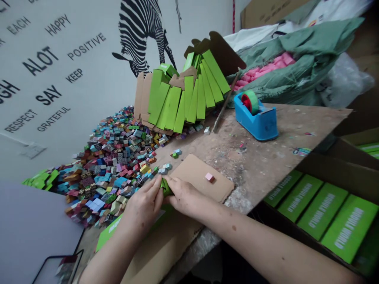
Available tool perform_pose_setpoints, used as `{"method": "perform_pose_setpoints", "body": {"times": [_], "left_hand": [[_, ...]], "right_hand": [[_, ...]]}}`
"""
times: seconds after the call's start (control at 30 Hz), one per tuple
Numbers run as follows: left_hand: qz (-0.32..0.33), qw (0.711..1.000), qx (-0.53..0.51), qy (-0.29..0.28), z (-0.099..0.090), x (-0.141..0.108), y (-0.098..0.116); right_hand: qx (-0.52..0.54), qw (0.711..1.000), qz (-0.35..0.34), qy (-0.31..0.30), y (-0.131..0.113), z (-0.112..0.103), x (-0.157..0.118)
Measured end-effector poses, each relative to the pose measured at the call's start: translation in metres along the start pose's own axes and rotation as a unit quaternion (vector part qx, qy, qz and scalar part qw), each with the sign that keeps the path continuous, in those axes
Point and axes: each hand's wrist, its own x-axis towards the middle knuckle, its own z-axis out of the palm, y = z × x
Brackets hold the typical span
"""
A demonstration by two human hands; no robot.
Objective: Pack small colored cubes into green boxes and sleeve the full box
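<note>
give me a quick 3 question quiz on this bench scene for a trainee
1. True or false: both hands grip one small green box.
2. Which thing lies alone on the cardboard sheet?
A. a pink cube
B. a roll of string
C. a pair of scissors
3. Fill in: the blue tape dispenser holds a roll of ____ tape.

Key
1. True; the left hand and right hand meet on it at the sheet's near corner.
2. A.
3. Green; the roll sits upright in the dispenser, right of the stacked green cartons and the heap of small coloured cubes.
</note>
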Motion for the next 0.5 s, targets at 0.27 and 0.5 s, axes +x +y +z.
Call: {"method": "perform_pose_setpoints", "body": {"times": [0.27, 0.5], "left_hand": [[0.051, 0.999, 0.000, -0.004, -0.002, -0.004, -0.001], [0.042, 0.999, 0.001, 0.025, 0.009, -0.009, -0.001]], "right_hand": [[-0.022, 1.000, -0.005, 0.018, 0.000, 0.007, 0.002], [-0.045, 0.999, 0.003, 0.010, -0.002, 0.005, 0.003]]}}
